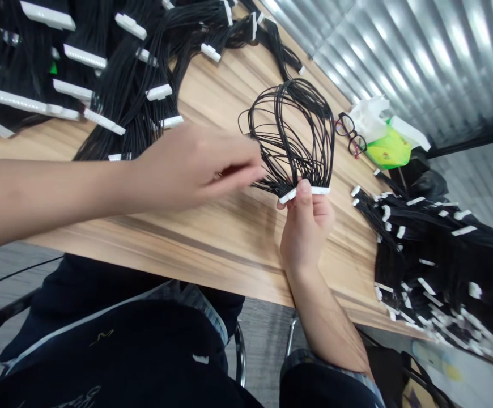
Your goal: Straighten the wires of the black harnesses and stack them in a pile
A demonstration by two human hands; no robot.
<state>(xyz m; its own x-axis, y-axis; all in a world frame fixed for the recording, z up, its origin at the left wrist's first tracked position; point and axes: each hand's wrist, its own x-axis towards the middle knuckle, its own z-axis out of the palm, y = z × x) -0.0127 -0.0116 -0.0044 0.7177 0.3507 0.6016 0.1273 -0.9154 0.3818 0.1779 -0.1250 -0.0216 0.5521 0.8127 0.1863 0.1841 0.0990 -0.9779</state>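
Observation:
My right hand (pixel 306 232) grips two white connectors (pixel 321 191) of a black wire harness (pixel 291 124), the thumb pressed over them. The harness's thin wires rise from the connectors and bend in a wide loop above the wooden table. My left hand (pixel 195 164) is just left of the wires, slightly blurred. Its thumb and fingers are drawn together in a pinch, close to the loop's left side. Whatever may be between those fingertips cannot be made out.
Many black wire harnesses with white connectors (pixel 85 56) are heaped at the upper left. Another harness pile (pixel 429 249) covers the table's right end. Eyeglasses (pixel 351 134) and a yellow-green packet (pixel 389 148) lie near the corrugated metal wall (pixel 420 56). The table's front edge (pixel 212 286) runs before my lap.

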